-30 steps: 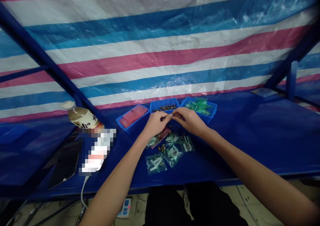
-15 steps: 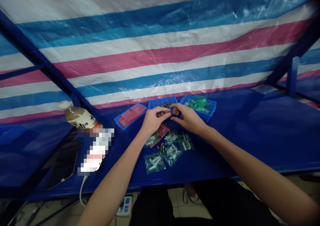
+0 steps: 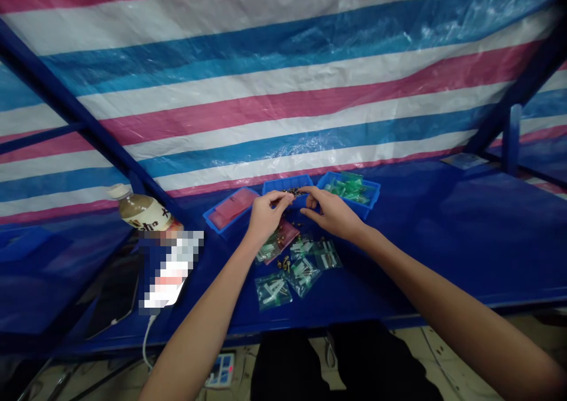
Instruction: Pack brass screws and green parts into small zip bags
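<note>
My left hand (image 3: pixel 266 215) and my right hand (image 3: pixel 330 211) meet over the front of the middle blue tray (image 3: pixel 275 185), which holds small dark and brass parts. Both hands are pinched, fingertips close together; what they hold is too small to make out. Under the hands lie several small clear bags (image 3: pixel 305 268) with white and green parts, a pink bag (image 3: pixel 287 232), and a few loose brass pieces (image 3: pixel 283 263) on the blue table.
A blue tray with pink bags (image 3: pixel 230 207) stands left, and a blue tray with green parts (image 3: pixel 354 187) right. A drink bottle (image 3: pixel 142 212), a blurred package (image 3: pixel 170 268), a phone (image 3: pixel 116 297) and a cable sit at the left. A striped tarp rises behind.
Both hands have shifted slightly farther from me, toward the middle tray, and stayed pinched together. The view has tilted a little.
</note>
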Available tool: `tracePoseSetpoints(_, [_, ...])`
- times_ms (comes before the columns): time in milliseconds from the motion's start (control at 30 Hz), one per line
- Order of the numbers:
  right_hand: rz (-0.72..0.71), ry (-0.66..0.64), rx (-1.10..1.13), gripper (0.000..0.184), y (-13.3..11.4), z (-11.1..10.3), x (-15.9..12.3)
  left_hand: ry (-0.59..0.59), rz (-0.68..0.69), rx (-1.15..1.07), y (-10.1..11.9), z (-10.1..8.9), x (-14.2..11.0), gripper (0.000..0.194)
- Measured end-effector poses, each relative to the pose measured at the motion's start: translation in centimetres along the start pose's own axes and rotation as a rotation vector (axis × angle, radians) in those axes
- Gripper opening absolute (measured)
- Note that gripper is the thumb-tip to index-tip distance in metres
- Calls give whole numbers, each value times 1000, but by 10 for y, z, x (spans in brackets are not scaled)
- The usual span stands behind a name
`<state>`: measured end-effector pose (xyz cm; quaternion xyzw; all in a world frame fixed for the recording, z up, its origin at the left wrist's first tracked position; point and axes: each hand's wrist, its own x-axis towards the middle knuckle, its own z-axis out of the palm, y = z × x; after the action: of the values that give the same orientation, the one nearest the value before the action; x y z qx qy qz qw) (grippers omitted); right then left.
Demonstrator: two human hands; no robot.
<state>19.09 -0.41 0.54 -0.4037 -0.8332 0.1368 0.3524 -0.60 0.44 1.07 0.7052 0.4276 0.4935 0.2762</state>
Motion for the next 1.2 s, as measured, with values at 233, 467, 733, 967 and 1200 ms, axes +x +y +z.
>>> tracePoseSetpoints(233, [-46,-95,-124,32,3,4,-2,151,80,236,-5,-5,0,26])
tracePoseSetpoints(467, [-90,-238,-178,18,9,11,-4,205,142,443,-7,-11,2,13])
tracePoseSetpoints(733, [-85,-234,-61,8,13,18,-2,193,154,604,-15,-11,1,15])
tracePoseSetpoints(967, [-8,-199,2,5,10,16,-3,211,86,687,-25,-14,2,20])
tracePoseSetpoints(1200, [31,-86,87,8,5,9,0,137,185,649,-3,-12,-3,29])
